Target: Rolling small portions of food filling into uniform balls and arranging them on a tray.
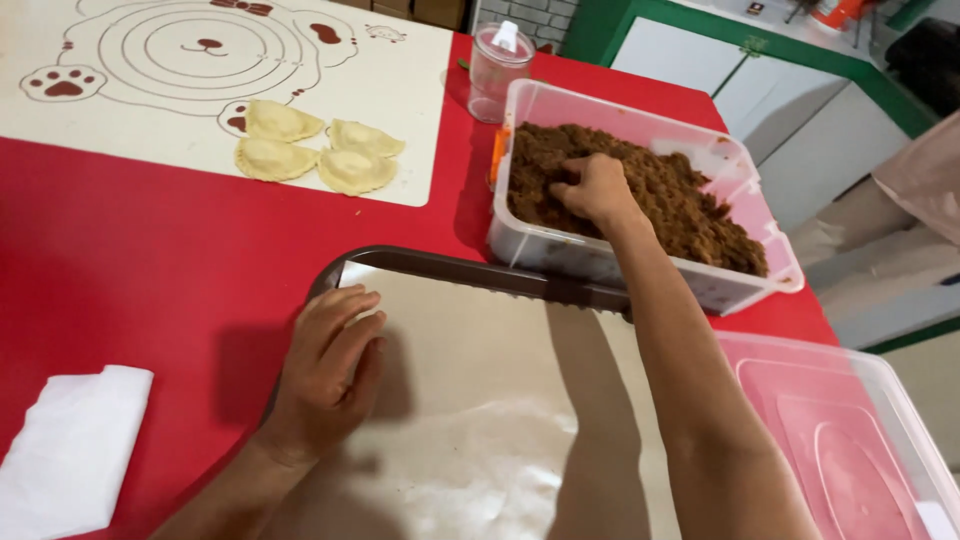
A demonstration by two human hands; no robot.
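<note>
My right hand reaches into a clear plastic tub full of brown minced filling, fingers curled into the filling. My left hand lies flat, fingers together, on the left edge of a dark brown tray lined with beige baking paper. Several folded, crimped dough pastries lie on a cream silicone mat printed with a bear drawing, at the back left of the red table.
A small clear lidded jar stands behind the tub. The tub's clear lid lies at the right front. A folded white cloth sits at the left front. White and green cabinets stand beyond the table's right edge.
</note>
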